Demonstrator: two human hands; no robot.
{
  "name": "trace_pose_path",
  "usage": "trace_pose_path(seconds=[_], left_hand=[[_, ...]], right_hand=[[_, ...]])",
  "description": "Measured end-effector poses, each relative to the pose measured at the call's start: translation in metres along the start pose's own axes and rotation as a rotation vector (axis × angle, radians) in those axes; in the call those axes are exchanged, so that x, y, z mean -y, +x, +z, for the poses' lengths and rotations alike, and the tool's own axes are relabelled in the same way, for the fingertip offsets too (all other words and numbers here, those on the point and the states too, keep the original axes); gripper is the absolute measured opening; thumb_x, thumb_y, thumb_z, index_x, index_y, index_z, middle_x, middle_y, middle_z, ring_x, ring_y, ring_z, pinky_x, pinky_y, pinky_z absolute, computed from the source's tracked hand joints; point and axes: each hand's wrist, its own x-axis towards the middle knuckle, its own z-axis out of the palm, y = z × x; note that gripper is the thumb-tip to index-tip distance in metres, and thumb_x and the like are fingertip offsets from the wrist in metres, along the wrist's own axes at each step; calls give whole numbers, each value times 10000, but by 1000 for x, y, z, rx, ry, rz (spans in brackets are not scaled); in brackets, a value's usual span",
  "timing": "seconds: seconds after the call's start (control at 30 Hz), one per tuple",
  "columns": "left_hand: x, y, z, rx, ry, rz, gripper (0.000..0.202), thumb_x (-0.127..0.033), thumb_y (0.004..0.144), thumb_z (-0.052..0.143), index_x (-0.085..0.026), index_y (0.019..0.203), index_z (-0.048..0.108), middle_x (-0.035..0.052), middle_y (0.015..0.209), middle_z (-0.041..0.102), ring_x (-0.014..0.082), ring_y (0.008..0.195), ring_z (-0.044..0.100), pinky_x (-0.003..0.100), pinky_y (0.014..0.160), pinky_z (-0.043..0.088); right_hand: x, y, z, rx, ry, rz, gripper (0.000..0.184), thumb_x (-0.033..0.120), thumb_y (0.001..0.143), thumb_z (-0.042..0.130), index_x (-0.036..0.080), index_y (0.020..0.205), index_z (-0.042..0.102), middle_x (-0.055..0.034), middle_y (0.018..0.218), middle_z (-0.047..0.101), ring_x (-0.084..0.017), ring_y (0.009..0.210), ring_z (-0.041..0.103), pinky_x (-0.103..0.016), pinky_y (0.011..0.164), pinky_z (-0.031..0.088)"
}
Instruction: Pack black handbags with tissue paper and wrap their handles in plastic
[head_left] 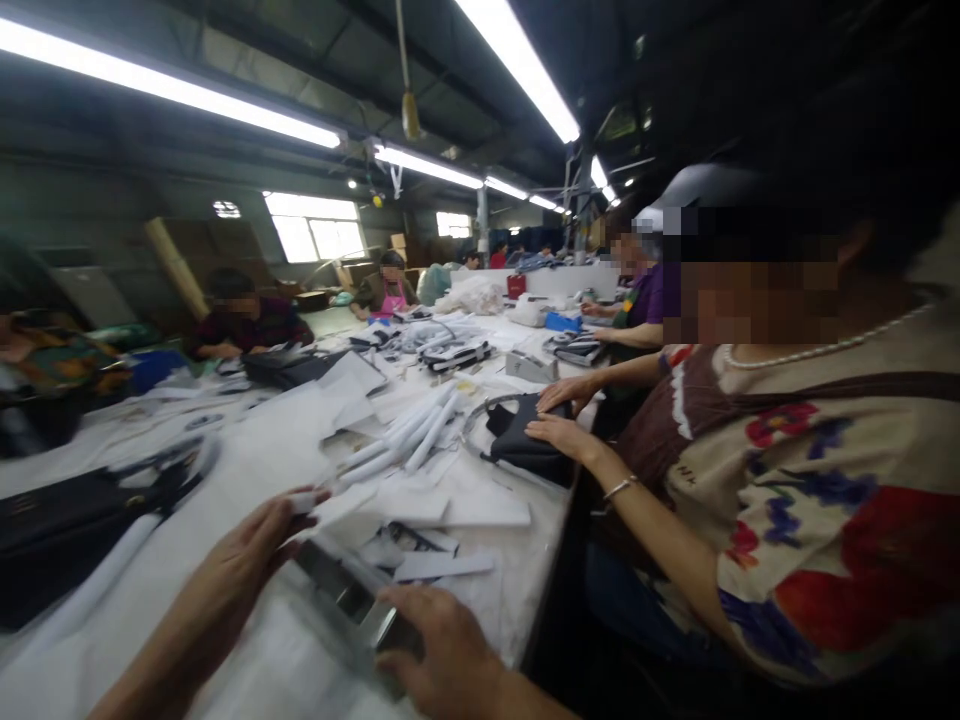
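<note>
My left hand [251, 540] is at the lower left over the table, its thumb and fingers pinching a small white piece [303, 502], perhaps paper or tape. My right hand [446, 645], at the bottom middle, curls its fingers round the near end of a grey tape dispenser [341, 585]. Motion blurs the dispenser, and its lower part is hard to make out. White sheets and offcuts [446, 565] lie just beyond it. To the left rests a black bag [82, 520] with a white paper roll [105, 580] along its side.
On my right a co-worker in a flowered top presses both hands on a black bag [529, 440]. White paper rolls [405, 430] are heaped mid-table. Another grey dispenser [531, 367] stands farther back. Other people sit along both sides. The table edge [551, 580] runs at the right.
</note>
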Motion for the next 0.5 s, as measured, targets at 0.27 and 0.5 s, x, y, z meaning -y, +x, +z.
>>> trace_pose_path(seconds=[0.27, 0.5], left_hand=[[-22, -109, 89, 181, -284, 243, 408, -461, 971, 502, -287, 1337, 548, 74, 1449, 549, 261, 1360, 473, 445, 1152, 355], [-21, -160, 91, 52, 84, 470, 381, -332, 916, 616, -314, 1297, 614, 33, 1474, 531, 249, 1424, 396, 437, 1193, 303]], right_hand=[[77, 1, -58, 98, 1000, 227, 510, 545, 989, 471, 201, 1349, 583, -138, 1274, 631, -254, 1100, 639, -404, 902, 538], [103, -24, -63, 143, 1259, 342, 325, 437, 932, 645, 139, 1030, 728, -79, 966, 684, -142, 831, 626, -292, 813, 518]])
